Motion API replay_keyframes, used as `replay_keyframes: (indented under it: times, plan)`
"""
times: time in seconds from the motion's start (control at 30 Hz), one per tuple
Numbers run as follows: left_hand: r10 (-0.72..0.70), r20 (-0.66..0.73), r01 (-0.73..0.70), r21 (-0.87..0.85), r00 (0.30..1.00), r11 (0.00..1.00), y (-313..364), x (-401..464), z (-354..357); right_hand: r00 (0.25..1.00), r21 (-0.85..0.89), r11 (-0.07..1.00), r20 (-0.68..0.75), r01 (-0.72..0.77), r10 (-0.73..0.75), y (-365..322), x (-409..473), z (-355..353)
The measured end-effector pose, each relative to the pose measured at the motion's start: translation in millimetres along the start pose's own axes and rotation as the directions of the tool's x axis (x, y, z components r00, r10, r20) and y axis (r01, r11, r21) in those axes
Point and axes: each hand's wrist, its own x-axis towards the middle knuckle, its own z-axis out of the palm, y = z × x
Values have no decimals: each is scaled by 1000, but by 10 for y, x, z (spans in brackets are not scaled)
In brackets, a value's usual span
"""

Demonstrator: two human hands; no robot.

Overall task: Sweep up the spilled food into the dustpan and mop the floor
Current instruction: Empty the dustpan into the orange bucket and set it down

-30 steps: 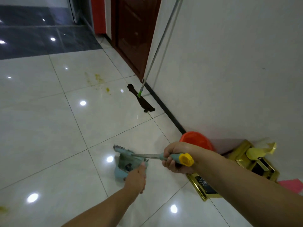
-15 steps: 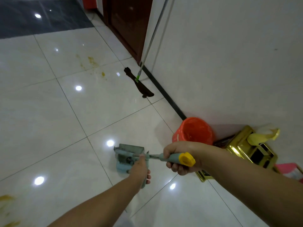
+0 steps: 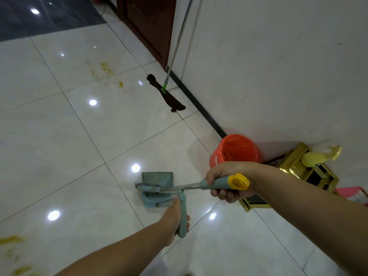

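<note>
The dustpan [image 3: 157,179] sat on the floor at lower centre, our left hand [image 3: 175,218] gripping its handle and our right hand [image 3: 227,184] clenched round the broom handle [image 3: 225,183]. Spilled food [image 3: 107,69] remained upper left, so we judged sweeping not yet begun; next, carry both tools there.

Glossy white tiled floor [image 3: 49,136] — ceiling-light reflections; pale wall [image 3: 278,66]; dark wooden door [image 3: 151,22]
</note>
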Motion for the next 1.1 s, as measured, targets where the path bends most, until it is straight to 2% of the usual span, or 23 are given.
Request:
replay_keyframes:
  times: [0.2, 0.37, 0.47, 0.6, 0.8, 0.93, 1.1]
  plan:
    - [-24, 73, 25, -15, 997, 1000, 54, -22, 97, 999, -112, 994, 36, -5, 9, -27, -37, -104]
    - [-70, 135, 105, -274, 988, 956, 228, 78, 150, 999, -199, 980, 43, 0, 9, 36, -81, -105]
    - [-121, 114, 156, -378, 986, 913, 266, 180, 181, 1000, -266, 964, 25, 24, -18, 107, -103, -71]
    - [-188, 121, 218, -338, 975, 915, 234, 291, 239, 999, -315, 949, 36, 17, -6, 205, -136, -39]
    - [-265, 155, 300, -290, 952, 909, 58, 496, 396, 998, -248, 968, 53, 37, -24, 441, -171, -172]
    - [-254, 147, 285, -265, 956, 921, -122, 584, 651, 998, -184, 982, 63, 37, -26, 741, -224, -306]
    - [-212, 166, 243, -200, 963, 949, -223, 604, 1143, 990, -51, 989, 56, 135, -132, 1088, -417, -632]
